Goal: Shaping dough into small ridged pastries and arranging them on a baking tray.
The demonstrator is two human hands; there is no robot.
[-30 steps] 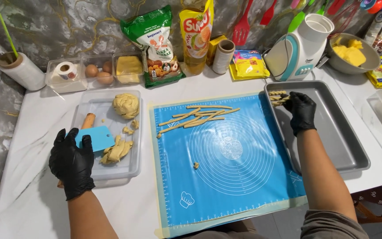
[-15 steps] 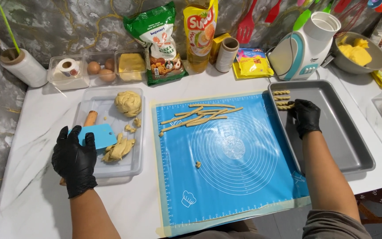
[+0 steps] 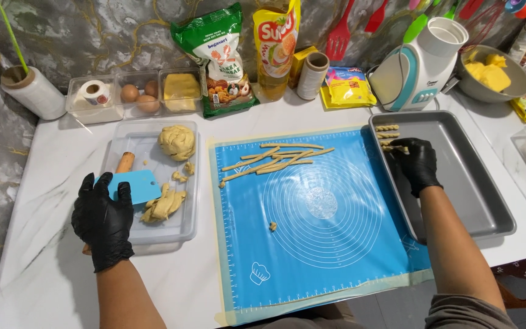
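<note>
My right hand [image 3: 417, 163], in a black glove, rests inside the grey baking tray [image 3: 476, 195] at its far left corner, fingertips on a twisted dough stick [image 3: 392, 147]. Two more twisted sticks [image 3: 388, 131] lie just beyond it in the tray. My left hand [image 3: 101, 219], also gloved, lies flat with spread fingers at the left rim of a clear plastic tray [image 3: 184, 228], touching a blue scraper [image 3: 136, 186]. Thin dough strips [image 3: 275, 159] lie on the blue silicone mat [image 3: 312, 244].
The clear tray holds a dough ball [image 3: 176, 141], dough scraps [image 3: 162, 206] and a wooden handle [image 3: 124, 162]. Along the back stand a film roll [image 3: 31, 91], eggs [image 3: 138, 97], a flour bag [image 3: 217, 58], an oil pouch [image 3: 275, 45], a white appliance [image 3: 418, 67] and a bowl of yellow fat [image 3: 491, 76].
My right hand has shifted slightly nearer along the tray's left side, setting down another twisted stick below the first ones. My left hand has stayed put.
</note>
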